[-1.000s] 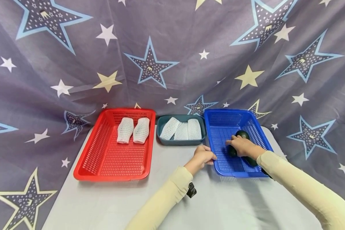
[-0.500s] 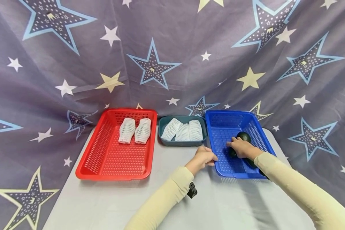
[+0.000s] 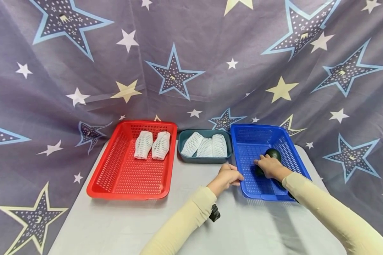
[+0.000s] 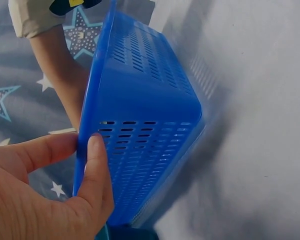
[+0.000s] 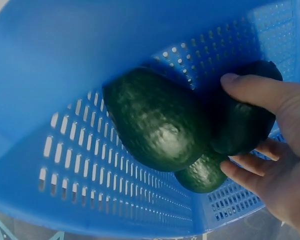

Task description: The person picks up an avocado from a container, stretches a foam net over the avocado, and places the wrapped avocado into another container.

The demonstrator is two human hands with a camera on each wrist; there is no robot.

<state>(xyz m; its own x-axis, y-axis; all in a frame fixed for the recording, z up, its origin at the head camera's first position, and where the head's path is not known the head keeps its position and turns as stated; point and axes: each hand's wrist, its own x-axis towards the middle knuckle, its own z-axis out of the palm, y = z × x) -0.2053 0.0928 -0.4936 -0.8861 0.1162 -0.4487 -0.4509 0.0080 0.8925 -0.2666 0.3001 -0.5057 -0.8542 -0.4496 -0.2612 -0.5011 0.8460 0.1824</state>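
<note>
With its thumb and forefinger, my left hand [image 3: 226, 177] pinches the near-left rim of the blue basket [image 4: 145, 100]. Inside that basket, my right hand [image 5: 285, 135] holds a dark green avocado [image 5: 242, 117], thumb on one side and fingers on the other. A larger-looking avocado [image 5: 160, 120] lies beside it against the basket wall, and a third avocado [image 5: 202, 175] shows partly behind both. From the head view, one avocado [image 3: 273, 154] is visible beyond the right hand, while the hand and sleeve hide much of the others.
Left on the white table [image 3: 191, 219] stands a red basket [image 3: 127, 196] with two white foam net sleeves [image 3: 152, 145] in it. Between the baskets, a teal tray [image 3: 205, 160] holds three more foam nets [image 3: 205, 146]. A star-patterned curtain [image 3: 191, 35] hangs behind.
The head view has shifted slightly, so the scene sits a little further right and lower. Both hands keep nearly the same places at the blue basket.
</note>
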